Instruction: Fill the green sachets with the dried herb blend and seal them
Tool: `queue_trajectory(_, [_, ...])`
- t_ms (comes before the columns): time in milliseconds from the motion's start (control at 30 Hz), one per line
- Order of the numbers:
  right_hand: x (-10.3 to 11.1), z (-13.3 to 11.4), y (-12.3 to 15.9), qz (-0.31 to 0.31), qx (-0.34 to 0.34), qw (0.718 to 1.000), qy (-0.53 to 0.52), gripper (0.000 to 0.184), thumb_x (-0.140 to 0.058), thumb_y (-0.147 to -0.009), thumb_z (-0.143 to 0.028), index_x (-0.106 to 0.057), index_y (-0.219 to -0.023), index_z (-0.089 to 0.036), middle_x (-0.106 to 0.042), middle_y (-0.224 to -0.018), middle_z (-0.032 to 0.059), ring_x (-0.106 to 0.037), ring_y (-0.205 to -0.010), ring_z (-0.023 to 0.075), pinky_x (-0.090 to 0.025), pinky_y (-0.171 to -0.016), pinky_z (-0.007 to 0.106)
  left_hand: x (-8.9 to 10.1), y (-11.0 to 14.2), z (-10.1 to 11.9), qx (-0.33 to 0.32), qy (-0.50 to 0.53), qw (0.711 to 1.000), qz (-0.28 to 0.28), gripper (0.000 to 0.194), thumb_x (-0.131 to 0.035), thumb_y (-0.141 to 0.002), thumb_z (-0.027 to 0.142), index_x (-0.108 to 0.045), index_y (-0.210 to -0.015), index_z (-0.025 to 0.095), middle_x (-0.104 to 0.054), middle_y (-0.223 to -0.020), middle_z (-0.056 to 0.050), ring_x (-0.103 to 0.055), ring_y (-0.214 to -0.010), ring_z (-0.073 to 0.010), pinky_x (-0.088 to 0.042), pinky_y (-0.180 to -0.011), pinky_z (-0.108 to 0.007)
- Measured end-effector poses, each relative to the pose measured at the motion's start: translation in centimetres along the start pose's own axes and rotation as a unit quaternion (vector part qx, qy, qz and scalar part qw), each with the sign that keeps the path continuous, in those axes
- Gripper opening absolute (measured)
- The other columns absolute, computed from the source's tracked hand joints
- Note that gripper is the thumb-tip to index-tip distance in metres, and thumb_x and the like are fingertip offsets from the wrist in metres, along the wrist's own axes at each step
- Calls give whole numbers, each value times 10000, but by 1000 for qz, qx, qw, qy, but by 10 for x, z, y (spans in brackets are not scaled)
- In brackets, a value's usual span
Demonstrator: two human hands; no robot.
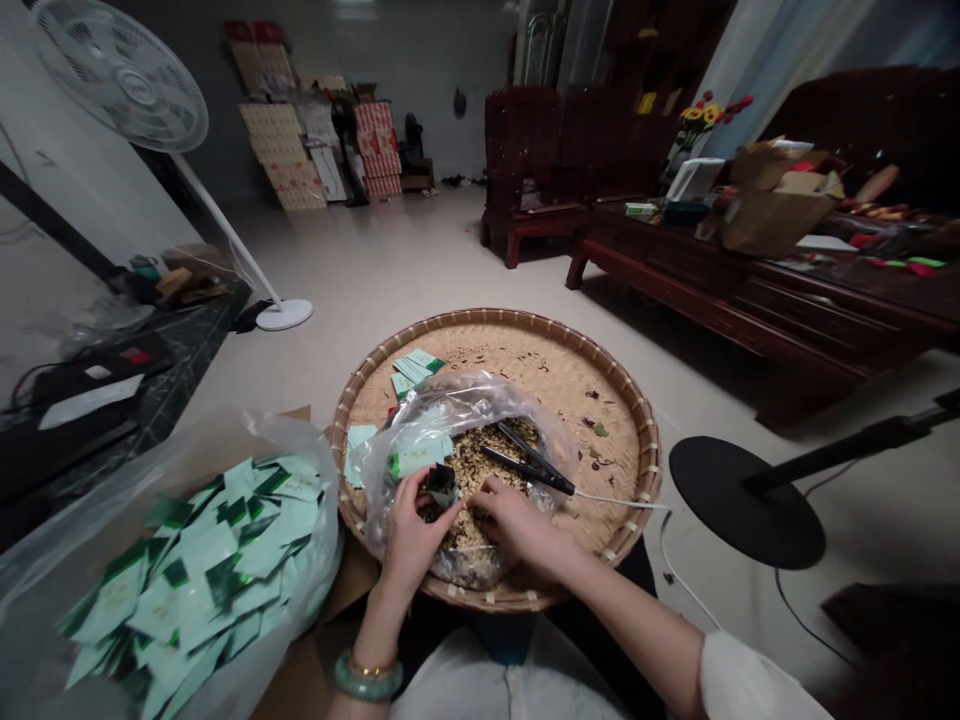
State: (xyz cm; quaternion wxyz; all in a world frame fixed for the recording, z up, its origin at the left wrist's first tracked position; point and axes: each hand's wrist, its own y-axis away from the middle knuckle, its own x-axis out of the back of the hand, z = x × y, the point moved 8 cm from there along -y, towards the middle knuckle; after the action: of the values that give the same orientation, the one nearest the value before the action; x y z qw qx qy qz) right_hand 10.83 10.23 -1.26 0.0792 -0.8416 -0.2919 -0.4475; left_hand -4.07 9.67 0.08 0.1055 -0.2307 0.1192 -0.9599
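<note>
From my end of the feed, here's the left hand (420, 520), lower centre of the frame: thumb on one side, fingers on the other, pinched onto a small dark green packet (441, 482). The packet sits just left of centre, over the clear plastic bag (480, 395); it looks roughly upright, its top edge toward the top of the frame, though the grip covers part of it and I can't read its long axis exactly.

Over to the right hand (517, 520), just right of it: fingers curled, tips down at the loose dried flakes (469, 475) in the bag. Whether they're pinching any, I can't tell from here.

Just above that hand lies the black two-armed tool (544, 472), long axis slanting from lower right to upper left, arms spread apart, free ends pointing upper left, and the white cord (615, 501) running off rightward from the joined end.

Pale green packets (421, 457) lie inside the bag at its left, more on the round woven tray (622, 420) beneath, and at lower left I've got a big plastic sack (300, 425) heaped with others.
</note>
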Motion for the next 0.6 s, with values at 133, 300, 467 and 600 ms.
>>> queue_trajectory(133, [3,-1,2,17,4,1000,19,382,-551,-728,-35,-587,-1070,-203,-517,-1036,64,-542,-906,185,-399,-775,256,2,0,0,-1,-4,1000,3,478,-717,-679,324,-548,-1100,175,-584,-1082,-94,-624,-950,-222,-575,-766,-354])
queue_trajectory(300, [0,4,7,2,-45,999,28,494,-582,-664,-3,-562,-1121,-191,-492,-1064,83,-545,-894,190,-405,-770,264,1,0,-1,1,-7,1000,7,475,-716,-677,319,-550,-1097,173,-584,-1086,-97,-620,-952,-225,-574,-764,-360])
queue_trajectory(467, [-6,-3,-3,41,-9,999,-14,386,-517,-724,-1,-606,-1048,-191,-508,-1010,60,-540,-890,165,-403,-796,250,-1,1,0,-2,-4,1000,-6,459,-702,-694,302,-542,-1109,185,-574,-1098,-90,-611,-970,-222,-569,-778,-364])
queue_trajectory(600, [-7,-3,-12,57,9,998,-18,243,-539,-742,-31,-641,-915,-167,-538,-938,51,-543,-845,158,-400,-751,234,-1,0,0,4,-3,1000,-7,463,-704,-691,292,-538,-1108,180,-569,-1102,-95,-607,-970,-220,-567,-785,-368])
